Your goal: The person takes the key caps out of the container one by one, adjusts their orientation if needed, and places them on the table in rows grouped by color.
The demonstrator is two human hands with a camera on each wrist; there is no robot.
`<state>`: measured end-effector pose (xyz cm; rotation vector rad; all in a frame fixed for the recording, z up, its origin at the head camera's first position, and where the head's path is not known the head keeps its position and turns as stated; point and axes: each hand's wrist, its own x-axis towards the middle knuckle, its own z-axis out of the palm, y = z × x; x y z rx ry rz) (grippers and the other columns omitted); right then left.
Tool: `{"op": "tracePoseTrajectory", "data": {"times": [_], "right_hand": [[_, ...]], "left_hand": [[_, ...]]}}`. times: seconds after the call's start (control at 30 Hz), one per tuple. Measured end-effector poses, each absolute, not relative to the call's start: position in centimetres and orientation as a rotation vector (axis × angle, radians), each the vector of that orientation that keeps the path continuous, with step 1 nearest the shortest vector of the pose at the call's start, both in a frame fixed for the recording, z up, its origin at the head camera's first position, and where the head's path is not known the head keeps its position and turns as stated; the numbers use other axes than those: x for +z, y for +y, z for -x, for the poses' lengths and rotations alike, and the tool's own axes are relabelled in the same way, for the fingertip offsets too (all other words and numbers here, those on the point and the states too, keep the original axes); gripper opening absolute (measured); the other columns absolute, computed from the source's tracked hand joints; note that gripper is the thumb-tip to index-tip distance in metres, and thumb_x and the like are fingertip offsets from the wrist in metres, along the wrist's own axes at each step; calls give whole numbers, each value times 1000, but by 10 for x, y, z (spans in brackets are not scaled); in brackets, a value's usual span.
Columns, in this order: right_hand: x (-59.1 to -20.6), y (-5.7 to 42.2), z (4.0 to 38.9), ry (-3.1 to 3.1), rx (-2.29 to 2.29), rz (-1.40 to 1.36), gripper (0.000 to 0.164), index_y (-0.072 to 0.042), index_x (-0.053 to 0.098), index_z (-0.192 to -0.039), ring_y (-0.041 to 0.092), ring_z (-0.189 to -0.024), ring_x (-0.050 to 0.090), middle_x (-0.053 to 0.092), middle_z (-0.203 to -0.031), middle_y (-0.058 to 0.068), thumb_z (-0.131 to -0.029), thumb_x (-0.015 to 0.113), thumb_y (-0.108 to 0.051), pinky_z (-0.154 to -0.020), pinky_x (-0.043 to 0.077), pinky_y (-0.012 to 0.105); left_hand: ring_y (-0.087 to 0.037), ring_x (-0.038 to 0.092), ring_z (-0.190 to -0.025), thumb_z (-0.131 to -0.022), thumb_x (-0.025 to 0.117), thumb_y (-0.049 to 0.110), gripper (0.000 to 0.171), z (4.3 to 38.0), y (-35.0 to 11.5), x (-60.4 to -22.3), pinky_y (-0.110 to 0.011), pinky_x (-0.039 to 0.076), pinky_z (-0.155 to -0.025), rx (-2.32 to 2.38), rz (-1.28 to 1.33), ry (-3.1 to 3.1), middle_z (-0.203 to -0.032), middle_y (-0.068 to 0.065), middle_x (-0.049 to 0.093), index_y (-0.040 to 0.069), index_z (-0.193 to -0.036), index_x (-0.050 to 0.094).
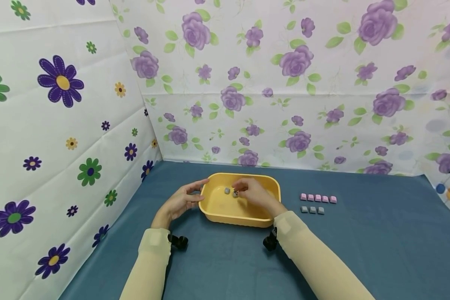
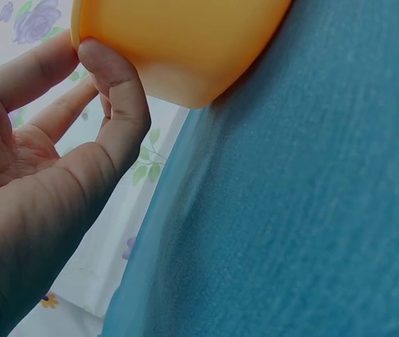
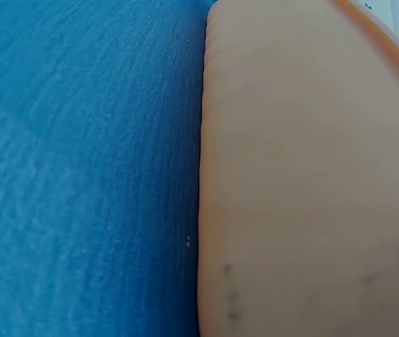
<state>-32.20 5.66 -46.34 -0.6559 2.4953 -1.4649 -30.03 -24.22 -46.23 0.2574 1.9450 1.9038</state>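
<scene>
In the head view a yellow plastic tray (image 1: 225, 208) sits on the blue cloth. My left hand (image 1: 181, 202) holds its left end, and the left wrist view shows thumb (image 2: 118, 88) and fingertips meeting at the rim. My right hand (image 1: 256, 195) reaches over the near right side into the tray, its fingertips pinching a small grey keycap (image 1: 235, 194) close to the tray floor. Just left of it lies another grey keycap (image 1: 227, 190). The right wrist view shows only the tray's outer wall (image 3: 311, 168) and the cloth, with the hand hidden.
Right of the tray, several pink keycaps (image 1: 318, 198) stand in a row, with a shorter row of grey keycaps (image 1: 312, 210) in front. Floral sheets (image 1: 232, 125) hang behind and at the left. Blue cloth (image 1: 378, 233) covers the table.
</scene>
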Motion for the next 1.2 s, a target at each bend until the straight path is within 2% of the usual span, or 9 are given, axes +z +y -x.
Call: {"op": "tracePoseTrajectory", "data": {"times": [0.2, 0.43, 0.7, 0.83, 1.0, 1.2], "right_hand": [[-464, 56, 322, 2535, -1431, 718, 29, 3, 72, -122, 32, -109, 66, 72, -117, 15, -96, 63, 10, -96, 54, 46], [-464, 56, 321, 2538, -1429, 778, 38, 2, 73, -119, 29, -100, 67, 74, -105, 16, -89, 54, 18, -89, 55, 41], [-466, 57, 320, 2631, -1381, 644, 33, 2, 74, -114, 25, -96, 64, 72, -101, 12, -92, 55, 16, -81, 53, 36], [-467, 56, 320, 2656, -1362, 635, 32, -1, 75, -115, 25, -99, 65, 72, -104, 10, -93, 56, 14, -86, 55, 38], [-463, 55, 320, 2565, -1399, 760, 31, -1, 74, -119, 29, -107, 66, 73, -114, 12, -95, 58, 12, -97, 54, 45], [-460, 55, 319, 2443, -1425, 873, 36, 2, 72, -124, 34, -114, 65, 72, -121, 16, -96, 54, 16, -103, 52, 47]], "left_hand": [[-26, 61, -105, -102, 63, 2, 65, 300, -242, -463, -34, 59, -87, 1903, -257, 1940, -134, -15, 43, 18, -162, 42], [-26, 61, -106, -102, 65, 1, 66, 300, -241, -463, -35, 59, -88, 1915, -249, 1928, -133, -15, 43, 17, -161, 42], [-26, 63, -106, -101, 65, 2, 66, 300, -240, -463, -35, 59, -89, 1910, -267, 1922, -134, -17, 43, 16, -162, 42], [-25, 63, -105, -102, 65, 2, 67, 300, -240, -462, -36, 59, -89, 1903, -275, 1930, -134, -17, 42, 16, -162, 41], [-26, 62, -107, -103, 63, 1, 66, 298, -239, -460, -35, 59, -87, 1900, -272, 1941, -135, -17, 42, 16, -162, 40], [-26, 62, -108, -103, 63, 1, 65, 299, -239, -458, -34, 59, -87, 1897, -264, 1941, -136, -18, 43, 16, -162, 40]]}}
